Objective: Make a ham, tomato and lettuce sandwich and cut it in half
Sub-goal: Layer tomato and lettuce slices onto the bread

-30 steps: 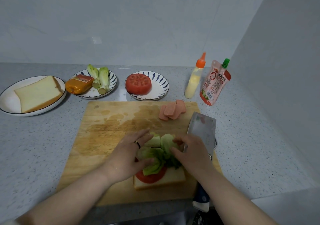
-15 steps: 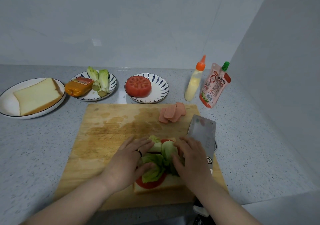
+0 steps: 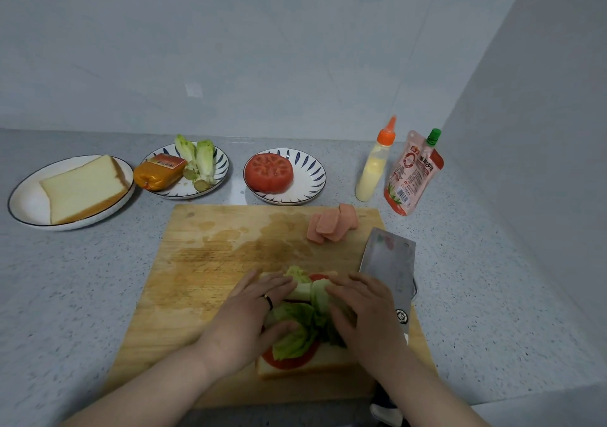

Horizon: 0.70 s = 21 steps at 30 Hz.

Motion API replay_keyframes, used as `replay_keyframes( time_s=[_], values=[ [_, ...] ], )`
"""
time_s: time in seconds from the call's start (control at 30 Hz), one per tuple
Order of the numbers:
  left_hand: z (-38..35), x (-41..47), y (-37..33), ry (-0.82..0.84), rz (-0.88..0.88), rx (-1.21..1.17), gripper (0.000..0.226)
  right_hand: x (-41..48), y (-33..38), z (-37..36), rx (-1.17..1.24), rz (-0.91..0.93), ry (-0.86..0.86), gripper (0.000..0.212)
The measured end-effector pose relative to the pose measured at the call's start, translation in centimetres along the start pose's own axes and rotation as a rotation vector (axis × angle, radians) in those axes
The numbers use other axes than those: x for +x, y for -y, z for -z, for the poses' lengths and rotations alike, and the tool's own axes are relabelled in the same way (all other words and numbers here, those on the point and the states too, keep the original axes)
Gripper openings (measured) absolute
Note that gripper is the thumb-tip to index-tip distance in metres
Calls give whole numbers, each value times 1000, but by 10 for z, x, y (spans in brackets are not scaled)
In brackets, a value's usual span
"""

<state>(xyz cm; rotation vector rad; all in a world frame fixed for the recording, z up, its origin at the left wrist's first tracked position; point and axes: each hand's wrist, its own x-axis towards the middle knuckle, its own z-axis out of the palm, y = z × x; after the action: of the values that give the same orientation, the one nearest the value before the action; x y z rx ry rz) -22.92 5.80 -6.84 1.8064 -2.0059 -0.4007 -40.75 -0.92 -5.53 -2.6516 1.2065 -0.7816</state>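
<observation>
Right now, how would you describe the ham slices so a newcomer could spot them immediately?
Start at the wooden cutting board in the middle of the counter and go to its far right corner, just beyond the cleaver. The ham slices lie there, overlapping. They are the only pale pink pieces; the nearby tomato is round, red and on a plate.

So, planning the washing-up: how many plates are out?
3, in a row on the counter: left plate holds a bread slice; middle plate holds packaged ham and lettuce; right plate holds a cut tomato. None appear hidden.
</observation>
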Motion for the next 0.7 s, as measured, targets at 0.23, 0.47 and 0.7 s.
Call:
replay_keyframes(
  time_s=[0.23, 0.47, 0.7],
  values=[
    [4, 5, 0, -41, 10, -60, 46, 7, -1, 4, 6, 100, 107, 20],
    [1, 7, -1, 4, 22, -81, 43, 11, -2, 3, 72, 98, 177, 15],
    [20, 32, 6, -91, 181, -263, 28, 38, -25, 8, 341, -244, 127, 18]
  ],
)
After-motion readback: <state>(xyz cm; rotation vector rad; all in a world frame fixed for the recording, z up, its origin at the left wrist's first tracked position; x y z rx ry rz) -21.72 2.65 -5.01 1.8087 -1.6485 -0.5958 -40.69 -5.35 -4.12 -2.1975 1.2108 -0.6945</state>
